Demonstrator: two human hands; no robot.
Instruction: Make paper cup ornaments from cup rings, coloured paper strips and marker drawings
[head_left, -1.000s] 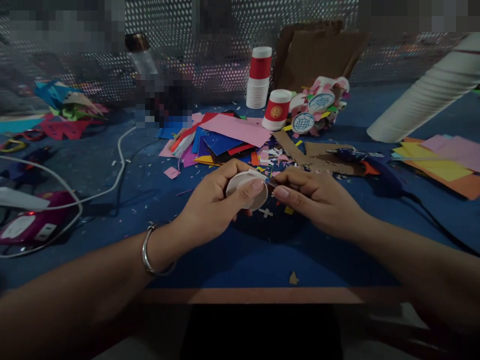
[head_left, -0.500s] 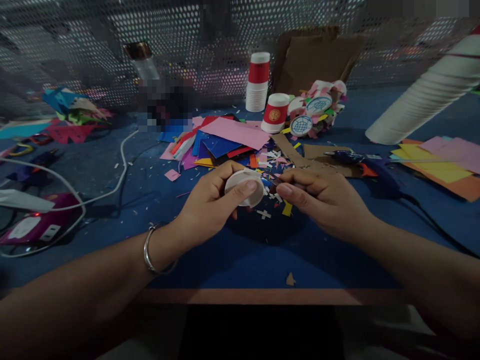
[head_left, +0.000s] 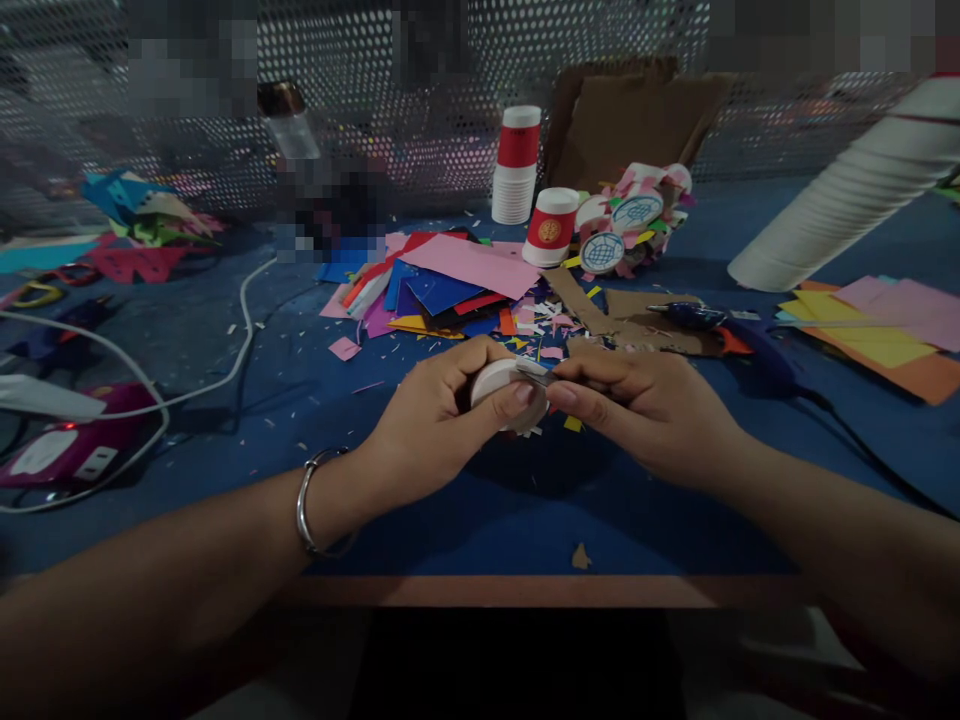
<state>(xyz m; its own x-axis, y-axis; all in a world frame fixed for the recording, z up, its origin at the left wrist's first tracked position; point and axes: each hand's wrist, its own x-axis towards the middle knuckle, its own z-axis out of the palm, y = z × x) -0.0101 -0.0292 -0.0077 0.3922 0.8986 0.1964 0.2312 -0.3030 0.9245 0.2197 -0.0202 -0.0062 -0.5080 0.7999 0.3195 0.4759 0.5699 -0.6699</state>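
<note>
My left hand (head_left: 442, 410) is closed around a round white piece (head_left: 495, 377) that looks like the cut-off bottom of a paper cup, its thumb pressed across the face. Between the thumb and fingers of my right hand (head_left: 637, 400) is a thin grey metal blade (head_left: 531, 374), most of it hidden by the fingers. The blade's tip lies against the upper right rim of the white piece. Small paper scraps (head_left: 540, 325) are strewn on the blue table just beyond both hands.
Coloured paper (head_left: 465, 270) lies piled behind the hands. Red-and-white paper cups (head_left: 550, 228) stand beyond it. A blue glue gun (head_left: 757, 350) with a black cable rests at right, near a tilted stack of white cups (head_left: 840, 190). At left is a purple power strip (head_left: 82, 440) with white cords.
My left hand has moved slightly right with the white piece, tilting it. The blade in my right hand, apart from the rim before, now touches it.
</note>
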